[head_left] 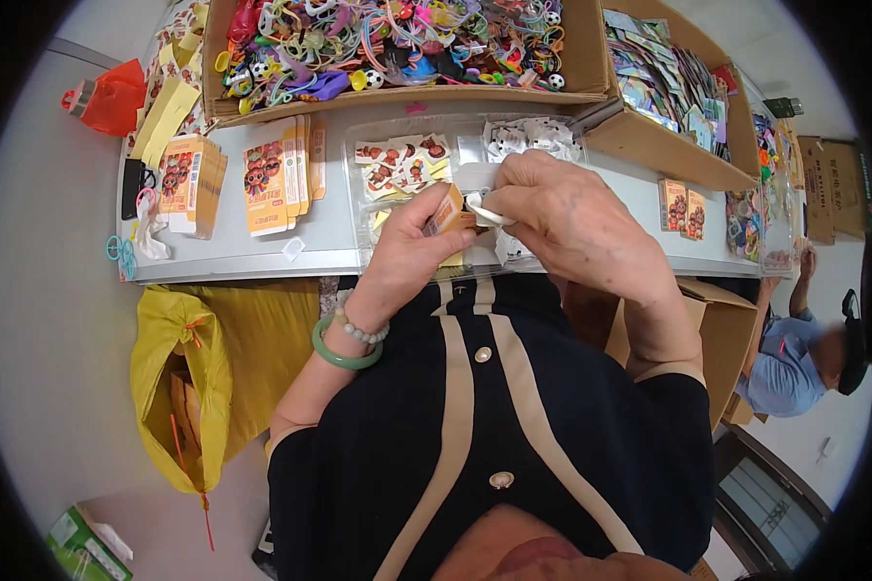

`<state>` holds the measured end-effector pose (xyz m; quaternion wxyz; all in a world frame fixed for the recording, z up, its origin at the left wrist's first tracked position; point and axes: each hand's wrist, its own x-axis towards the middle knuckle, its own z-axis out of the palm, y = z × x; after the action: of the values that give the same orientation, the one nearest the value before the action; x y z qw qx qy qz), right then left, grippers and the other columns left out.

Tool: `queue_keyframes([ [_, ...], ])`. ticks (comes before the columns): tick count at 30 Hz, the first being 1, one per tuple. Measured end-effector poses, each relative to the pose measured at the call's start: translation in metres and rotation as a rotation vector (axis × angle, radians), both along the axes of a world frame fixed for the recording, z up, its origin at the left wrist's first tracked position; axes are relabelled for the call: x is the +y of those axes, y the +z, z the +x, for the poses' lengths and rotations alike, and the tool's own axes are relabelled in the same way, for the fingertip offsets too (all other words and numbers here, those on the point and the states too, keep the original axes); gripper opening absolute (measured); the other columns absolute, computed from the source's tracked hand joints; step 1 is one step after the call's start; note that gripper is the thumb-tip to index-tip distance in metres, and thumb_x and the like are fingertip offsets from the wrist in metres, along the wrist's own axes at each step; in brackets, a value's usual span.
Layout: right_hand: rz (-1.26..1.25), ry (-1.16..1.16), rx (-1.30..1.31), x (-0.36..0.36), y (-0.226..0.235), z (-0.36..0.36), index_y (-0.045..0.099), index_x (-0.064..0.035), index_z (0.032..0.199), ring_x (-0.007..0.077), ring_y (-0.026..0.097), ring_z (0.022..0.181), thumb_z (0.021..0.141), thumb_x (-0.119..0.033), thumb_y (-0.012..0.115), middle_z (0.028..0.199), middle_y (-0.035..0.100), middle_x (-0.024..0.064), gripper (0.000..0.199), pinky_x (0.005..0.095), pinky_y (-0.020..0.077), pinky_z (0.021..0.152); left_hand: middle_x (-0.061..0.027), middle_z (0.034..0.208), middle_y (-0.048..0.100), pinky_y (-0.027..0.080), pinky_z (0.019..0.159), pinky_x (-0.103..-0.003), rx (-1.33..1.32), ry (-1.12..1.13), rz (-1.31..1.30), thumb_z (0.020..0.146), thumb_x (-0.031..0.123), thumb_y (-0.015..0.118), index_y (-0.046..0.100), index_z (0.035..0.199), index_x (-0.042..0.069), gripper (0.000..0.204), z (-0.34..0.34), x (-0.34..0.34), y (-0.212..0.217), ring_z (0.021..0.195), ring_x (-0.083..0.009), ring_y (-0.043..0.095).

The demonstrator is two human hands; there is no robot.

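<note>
Tabletop cardboard box [572,73] brims with colourful plastic toys [388,44].

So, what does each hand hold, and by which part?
The left hand grips a small orange carton around its lower body. The right hand pinches a small white packet by its end, at the carton's open top.

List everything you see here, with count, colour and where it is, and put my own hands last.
small carton: one, orange, in left hand
white packet: one, at right fingertips
clear tray: one, holds stickers, table middle
flat cartons: several stacks, orange, table left
toy box: one, cardboard, many-coloured toys, far edge
card box: one, cardboard, far right
yellow bag: one, under table, left
other person: one, blue shirt, right
left hand: grips small carton
right hand: pinches white packet
</note>
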<state>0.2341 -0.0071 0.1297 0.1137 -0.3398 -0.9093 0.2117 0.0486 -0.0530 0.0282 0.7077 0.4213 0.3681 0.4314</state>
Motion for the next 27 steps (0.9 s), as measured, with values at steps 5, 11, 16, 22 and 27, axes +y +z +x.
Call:
queue_keyframes([
  [5,-0.135,0.051,0.006,0.004,-0.008,0.001,0.061,-0.0032,0.089,0.0315,0.055,0.083,0.073,-0.003,0.063,0.082,0.057,0.0106,0.017,0.0399,0.0447,0.069,0.0003,0.091,0.053,0.042,0.077,-0.022,0.098,0.029,0.038,0.079,-0.002,0.061,0.056,0.098,-0.001,0.021,0.000,-0.003,-0.002,0.085,-0.0060,0.048],
  [11,0.166,-0.113,0.111,0.007,-0.026,-0.013,0.060,-0.0053,0.083,0.0295,0.055,0.070,0.070,-0.001,0.064,0.077,0.058,0.0103,0.015,0.0387,0.0432,0.062,0.0004,0.092,0.051,0.041,0.077,-0.022,0.097,0.012,0.051,0.079,-0.001,0.061,0.054,0.102,-0.001,0.024,-0.003,0.003,0.003,0.086,-0.0054,0.046],
  [16,0.308,-0.150,0.041,-0.001,-0.028,-0.020,0.061,-0.0074,0.082,0.0276,0.056,0.062,0.064,0.000,0.062,0.070,0.058,0.0068,0.019,0.0369,0.0437,0.056,0.0013,0.093,0.053,0.042,0.076,-0.020,-0.028,0.012,-0.031,0.081,0.000,0.060,0.055,0.103,0.001,0.022,-0.003,0.006,0.004,0.086,-0.0045,0.048],
  [22,-0.191,-0.073,-0.213,-0.008,-0.012,-0.011,0.062,-0.0059,0.094,0.0208,0.060,0.064,0.077,-0.001,0.058,0.081,0.064,0.0046,0.018,0.0293,0.0458,0.055,0.0030,0.087,0.054,0.042,0.074,-0.020,-0.042,-0.011,0.000,0.082,0.000,0.060,0.056,0.098,0.001,0.016,0.000,0.009,-0.004,0.081,-0.0044,0.050],
  [27,-0.438,-0.563,0.593,-0.016,-0.026,0.017,0.061,-0.0026,0.104,0.0077,0.053,0.063,0.084,-0.006,0.058,0.083,0.064,0.0030,0.020,0.0221,0.0423,0.054,0.0039,0.085,0.053,0.043,0.073,-0.021,-0.241,0.085,-0.115,0.081,-0.001,0.063,0.054,0.084,0.005,0.011,0.003,0.009,-0.001,0.079,-0.0038,0.049],
])
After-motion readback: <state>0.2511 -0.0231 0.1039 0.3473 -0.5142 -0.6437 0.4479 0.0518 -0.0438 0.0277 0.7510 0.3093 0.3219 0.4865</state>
